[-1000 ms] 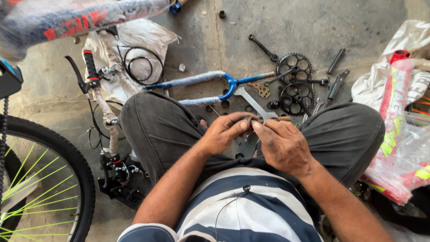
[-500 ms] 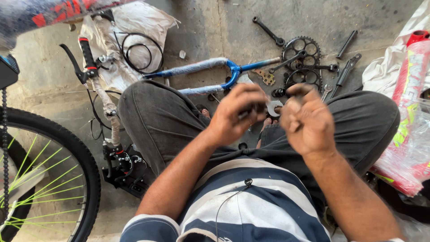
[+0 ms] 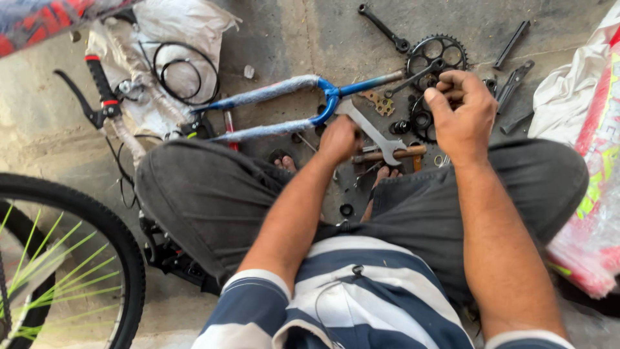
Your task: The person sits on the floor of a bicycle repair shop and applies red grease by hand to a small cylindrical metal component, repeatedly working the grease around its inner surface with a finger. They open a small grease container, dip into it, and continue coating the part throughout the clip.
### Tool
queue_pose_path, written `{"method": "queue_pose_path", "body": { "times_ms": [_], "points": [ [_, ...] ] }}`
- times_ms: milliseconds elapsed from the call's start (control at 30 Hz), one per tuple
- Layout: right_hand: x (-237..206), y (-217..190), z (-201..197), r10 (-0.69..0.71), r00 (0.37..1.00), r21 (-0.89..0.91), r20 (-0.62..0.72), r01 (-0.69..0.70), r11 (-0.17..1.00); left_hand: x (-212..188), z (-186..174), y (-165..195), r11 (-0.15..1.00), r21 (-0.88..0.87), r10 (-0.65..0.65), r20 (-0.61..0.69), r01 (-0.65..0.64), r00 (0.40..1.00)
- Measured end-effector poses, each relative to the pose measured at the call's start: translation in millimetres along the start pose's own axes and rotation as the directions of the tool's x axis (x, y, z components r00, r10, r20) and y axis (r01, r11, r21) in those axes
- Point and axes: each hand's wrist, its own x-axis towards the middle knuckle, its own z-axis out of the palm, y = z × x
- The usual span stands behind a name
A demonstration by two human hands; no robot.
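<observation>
left hand (image 3: 339, 139) now lowered, closed on the flat wrench (image 3: 371, 129) lying by the blue fork (image 3: 310, 103) on the floor | right hand (image 3: 460, 110) lifted apart, pinching a small part, unclear what, above the chainring (image 3: 438, 53) | hands have separated, suggesting a switch to the wrench

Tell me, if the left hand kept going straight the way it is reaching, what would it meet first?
Probably the flat metal wrench lying on the floor: the left hand reaches down and forward right beside its nearer end. Just beyond lies the blue bicycle fork. Depth is hard to judge from above, so the hand may already touch the wrench.
</observation>
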Motion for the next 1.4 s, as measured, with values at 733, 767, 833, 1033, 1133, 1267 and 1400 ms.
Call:
{"method": "queue_pose_path", "body": {
  "times_ms": [733, 767, 833, 1033, 1133, 1267, 1400],
  "points": [
    [49, 23, -7, 0.456, 0.884, 0.659, -0.102, -0.283, 0.697, 65, 43, -29, 0.981, -0.184, -0.085, -0.137, 0.058, 0.987],
    [51, 21, -8, 0.465, 0.877, 0.666, -0.116, -0.279, 0.692, 68, 44, -29, 0.98, -0.193, -0.077, -0.132, 0.05, 0.988],
    [53, 11, -12, 0.489, 0.861, 0.678, -0.138, -0.278, 0.68, 69, 46, -27, 0.977, -0.211, -0.068, -0.118, 0.042, 0.991],
    [19, -52, -45, 0.616, 0.767, 0.809, -0.179, -0.241, 0.537, 47, 47, -17, 0.971, -0.241, -0.042, -0.165, 0.001, 0.985],
    [-25, -81, -58, 0.654, 0.727, 0.831, -0.206, -0.223, 0.51, 25, 55, -13, 0.959, -0.279, -0.016, -0.191, -0.039, 0.982],
    [-84, -108, -78, 0.623, 0.747, 0.839, -0.231, -0.171, 0.517, -7, 68, -24, 0.975, -0.221, -0.01, -0.182, -0.031, 0.983],
    [-118, -126, -87, 0.49, 0.819, 0.765, -0.298, -0.101, 0.635, -29, 53, -38, 0.974, -0.226, -0.031, -0.232, -0.023, 0.972]
  ]
}}
